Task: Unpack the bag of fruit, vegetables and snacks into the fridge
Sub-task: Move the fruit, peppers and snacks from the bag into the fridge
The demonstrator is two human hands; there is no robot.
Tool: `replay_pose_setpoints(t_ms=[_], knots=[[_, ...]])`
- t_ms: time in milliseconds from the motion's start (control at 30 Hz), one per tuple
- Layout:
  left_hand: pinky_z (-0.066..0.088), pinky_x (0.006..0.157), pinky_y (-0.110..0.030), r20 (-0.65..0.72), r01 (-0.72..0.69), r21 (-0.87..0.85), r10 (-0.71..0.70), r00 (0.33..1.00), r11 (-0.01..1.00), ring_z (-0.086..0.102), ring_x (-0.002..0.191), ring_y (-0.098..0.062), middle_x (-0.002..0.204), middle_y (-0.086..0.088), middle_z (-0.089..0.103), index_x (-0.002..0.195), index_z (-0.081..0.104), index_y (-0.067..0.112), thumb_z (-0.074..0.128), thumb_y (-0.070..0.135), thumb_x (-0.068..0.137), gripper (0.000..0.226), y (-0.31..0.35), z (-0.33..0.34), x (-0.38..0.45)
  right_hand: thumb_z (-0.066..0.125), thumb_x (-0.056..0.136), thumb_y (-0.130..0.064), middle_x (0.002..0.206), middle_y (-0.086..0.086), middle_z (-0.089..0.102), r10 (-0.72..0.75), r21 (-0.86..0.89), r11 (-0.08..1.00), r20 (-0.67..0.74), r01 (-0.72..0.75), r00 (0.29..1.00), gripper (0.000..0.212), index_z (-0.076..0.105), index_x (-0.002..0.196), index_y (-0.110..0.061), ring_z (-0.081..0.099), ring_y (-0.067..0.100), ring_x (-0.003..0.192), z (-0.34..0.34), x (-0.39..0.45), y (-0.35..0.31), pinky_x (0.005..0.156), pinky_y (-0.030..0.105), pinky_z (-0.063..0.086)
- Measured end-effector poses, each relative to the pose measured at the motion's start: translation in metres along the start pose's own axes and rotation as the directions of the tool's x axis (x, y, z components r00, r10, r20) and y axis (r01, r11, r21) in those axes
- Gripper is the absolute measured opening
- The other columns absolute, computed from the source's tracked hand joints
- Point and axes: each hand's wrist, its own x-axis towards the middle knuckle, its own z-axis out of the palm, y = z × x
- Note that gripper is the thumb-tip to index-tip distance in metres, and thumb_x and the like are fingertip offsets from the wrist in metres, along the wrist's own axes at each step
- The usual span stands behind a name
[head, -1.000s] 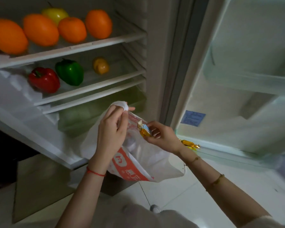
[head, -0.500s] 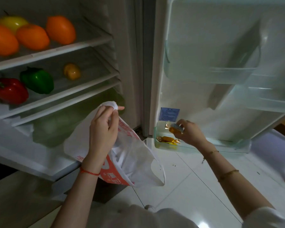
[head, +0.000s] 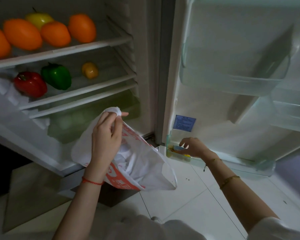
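The right hand [head: 193, 147] is hovering with fingers spread loose, empty, over orange-wrapped snacks [head: 177, 149] lying lengthwise along the lowest door bin [head: 232, 164], whose far stretch is lying bare. The left hand [head: 106, 137] is gripping the hanging bag [head: 145, 167].

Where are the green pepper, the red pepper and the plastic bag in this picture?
green pepper [head: 56, 77]: head view, middle of its glossy front.
red pepper [head: 31, 84]: head view, centre of its body.
plastic bag [head: 145, 161]: head view, white side panel below the left hand's grip.

Left hand [head: 105, 139] fisted in a grip; right hand [head: 193, 147] spread, fingers loose.
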Motion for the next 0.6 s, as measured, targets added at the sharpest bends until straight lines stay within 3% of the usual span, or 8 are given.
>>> replay_pose_setpoints(t_ms=[100,200,233,300,400,467,600], knots=[[0.036,0.050,-0.032,-0.014,0.017,-0.021,-0.017,1.000,1.000,0.045,0.056,-0.021,0.100,0.002,0.059,0.099,0.064,0.020,0.041,0.025,0.103,0.024,-0.003,-0.003,-0.005,0.063,0.090,-0.023,0.098,0.007,0.072,-0.025,0.031,0.999,-0.177,0.031,0.984,0.016,0.071,0.096,-0.011,0.066,0.027,0.093,-0.003,-0.004,-0.003,0.076,0.029,0.048],[0.042,0.052,-0.039,-0.063,0.037,-0.007,-0.037,0.997,0.999,0.049,0.061,-0.023,0.099,0.003,0.057,0.104,0.066,0.017,0.039,0.029,0.103,0.029,-0.005,-0.008,-0.010,0.061,0.092,-0.025,0.080,0.004,0.069,-0.086,0.127,0.982,-0.352,0.139,0.932,0.020,0.070,0.082,-0.010,0.065,0.022,0.075,-0.014,-0.019,-0.023,0.063,0.024,0.040],[0.046,0.054,-0.044,-0.067,0.043,-0.008,-0.044,0.997,0.999,0.052,0.064,-0.025,0.099,0.003,0.057,0.103,0.065,0.016,0.039,0.032,0.102,0.031,-0.006,-0.009,-0.010,0.062,0.093,-0.033,0.077,0.001,0.068,-0.100,0.183,0.969,-0.332,0.168,0.938,0.026,0.069,0.082,-0.011,0.063,0.019,0.072,-0.018,-0.026,-0.031,0.063,0.023,0.040],[0.049,0.061,-0.051,-0.087,0.053,0.008,-0.052,0.995,0.999,0.055,0.071,-0.027,0.100,0.003,0.056,0.100,0.064,0.012,0.037,0.038,0.101,0.038,-0.008,-0.012,-0.011,0.062,0.089,-0.050,0.085,0.000,0.068,-0.136,0.266,0.949,-0.145,0.171,0.980,0.037,0.068,0.091,-0.014,0.062,0.017,0.077,-0.021,-0.039,-0.049,0.068,0.025,0.044],[0.045,0.056,-0.050,-0.139,0.064,0.038,-0.058,0.989,0.997,0.049,0.063,-0.023,0.087,0.005,0.049,0.079,0.050,0.010,0.038,0.036,0.100,0.036,-0.009,-0.019,-0.018,0.064,0.084,-0.059,0.111,0.003,0.063,-0.119,0.109,0.989,0.195,0.099,0.974,0.051,0.056,0.112,-0.017,0.056,0.019,0.093,-0.011,-0.052,-0.068,0.080,0.028,0.043],[0.042,0.052,-0.047,-0.166,0.102,0.054,-0.092,0.982,0.993,0.045,0.057,-0.023,0.085,0.005,0.048,0.076,0.046,0.009,0.039,0.034,0.101,0.036,-0.009,-0.026,-0.025,0.068,0.087,-0.045,0.117,0.004,0.061,-0.124,-0.004,0.992,0.224,0.129,0.967,0.038,0.054,0.110,-0.017,0.052,0.018,0.095,-0.004,-0.054,-0.077,0.079,0.025,0.038],[0.042,0.059,-0.043,-0.242,0.173,0.135,-0.137,0.961,0.976,0.048,0.060,-0.019,0.088,0.005,0.053,0.075,0.046,0.007,0.042,0.020,0.103,0.031,-0.008,-0.046,-0.041,0.060,0.087,-0.017,0.111,0.015,0.065,-0.174,-0.046,0.983,0.095,0.179,0.980,0.020,0.060,0.105,-0.006,0.060,0.033,0.104,-0.005,-0.042,-0.100,0.074,0.029,0.039]])
